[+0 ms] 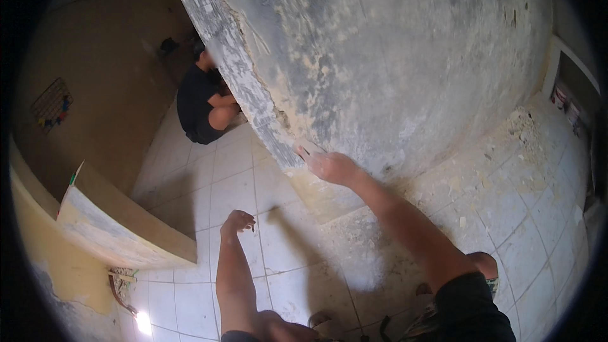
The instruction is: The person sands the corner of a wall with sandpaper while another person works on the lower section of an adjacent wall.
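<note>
My right hand (332, 167) presses a thin, pale flat piece (311, 148) against the lower corner of a scraped plaster wall (370, 66). Dust and blur leave the kind of piece unclear. Along that corner runs a rough grey-white strip (247, 71), bordered by a ragged, chipped line in the plaster. Lower and to the left, my left hand (239, 221) hangs in the air above the tiled floor (232, 190). Its fingers are loosely bent, and I see nothing held in them.
Beyond the corner a person in dark clothes (202, 99) squats on the tiles. Plaster rubble (525, 128) lies along the wall's foot at right. A low wall (128, 232) stands at left, near a bright lamp (143, 323). A wire rack (52, 104) hangs on the far wall.
</note>
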### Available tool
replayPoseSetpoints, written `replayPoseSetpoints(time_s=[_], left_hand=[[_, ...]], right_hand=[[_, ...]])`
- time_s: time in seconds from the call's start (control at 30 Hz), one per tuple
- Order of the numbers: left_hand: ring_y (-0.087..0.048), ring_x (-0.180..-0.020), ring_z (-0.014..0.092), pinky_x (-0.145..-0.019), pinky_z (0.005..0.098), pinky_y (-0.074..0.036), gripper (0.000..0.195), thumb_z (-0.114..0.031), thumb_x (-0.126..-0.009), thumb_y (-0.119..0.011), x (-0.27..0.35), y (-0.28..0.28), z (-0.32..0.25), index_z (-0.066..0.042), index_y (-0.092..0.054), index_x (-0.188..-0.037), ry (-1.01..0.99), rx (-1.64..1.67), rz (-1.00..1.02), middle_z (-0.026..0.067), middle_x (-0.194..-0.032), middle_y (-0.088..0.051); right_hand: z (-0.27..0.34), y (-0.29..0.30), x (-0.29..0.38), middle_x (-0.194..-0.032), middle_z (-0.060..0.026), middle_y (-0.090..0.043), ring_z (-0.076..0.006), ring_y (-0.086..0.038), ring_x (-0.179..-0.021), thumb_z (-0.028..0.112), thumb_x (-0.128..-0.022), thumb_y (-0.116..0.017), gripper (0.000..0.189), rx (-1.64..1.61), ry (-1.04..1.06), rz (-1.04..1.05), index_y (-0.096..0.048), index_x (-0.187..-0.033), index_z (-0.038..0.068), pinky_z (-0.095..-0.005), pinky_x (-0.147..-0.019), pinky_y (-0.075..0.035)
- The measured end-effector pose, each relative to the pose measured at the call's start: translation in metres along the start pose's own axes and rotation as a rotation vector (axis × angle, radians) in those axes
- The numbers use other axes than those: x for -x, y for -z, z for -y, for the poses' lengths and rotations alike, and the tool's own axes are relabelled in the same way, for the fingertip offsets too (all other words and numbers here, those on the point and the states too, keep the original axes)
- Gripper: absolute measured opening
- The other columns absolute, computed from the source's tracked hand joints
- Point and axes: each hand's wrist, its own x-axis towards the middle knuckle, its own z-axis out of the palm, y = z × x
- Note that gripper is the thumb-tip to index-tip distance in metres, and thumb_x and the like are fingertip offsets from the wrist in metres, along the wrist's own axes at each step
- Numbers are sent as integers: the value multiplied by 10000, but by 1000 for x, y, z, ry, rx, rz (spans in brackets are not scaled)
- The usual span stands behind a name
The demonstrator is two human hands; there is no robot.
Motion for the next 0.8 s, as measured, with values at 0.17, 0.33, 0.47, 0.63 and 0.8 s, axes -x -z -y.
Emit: replayPoseSetpoints(time_s=[0.17, 0.33, 0.47, 0.63, 0.8], left_hand=[[-659, -847, 166, -670, 305, -547, 212, -78, -822, -600, -7, -2, -3, -23, -640, -1023, 40, -20, -26, 40, -978, -678], [-662, -826, 159, -646, 298, -542, 191, -84, -793, -640, -12, -4, 1, -44, -660, -979, 52, 34, -29, 34, -955, -683], [-662, -822, 158, -650, 314, -540, 187, -97, -769, -674, -5, -3, 0, -55, -673, -951, 14, 47, -34, 29, -944, -684], [-660, -822, 167, -699, 347, -537, 213, -98, -774, -667, 5, -2, -12, -50, -660, -982, 33, 35, -46, 36, -955, -682], [-659, -817, 180, -713, 354, -533, 255, -95, -764, -674, -3, -4, -11, -44, -650, -1013, 14, 49, -34, 48, -950, -682]], right_hand=[[-28, 18, -50, -985, -138, -586, -201, -589, -775, 39, -789, -508, 347, 33, -179, -74, -513, -1131, -22, -257, -543, -510], [-22, -8, -39, -997, -116, -613, -223, -631, -716, 56, -799, -486, 511, -139, -348, -39, -420, -1304, 9, -323, -555, -531], [11, -21, -1, -925, -113, -605, -200, -611, -682, 51, -798, -496, 494, 36, -48, -125, -441, -1285, -8, -294, -564, -527], [8, -4, 5, -813, -110, -586, -185, -583, -714, 28, -757, -543, 495, -95, -41, 257, -477, -1239, -63, -246, -576, -507], [-30, 16, -49, -695, -58, -532, -171, -559, -652, 47, -764, -550, 513, -11, -291, -85, -454, -1256, -61, -268, -533, -479]])
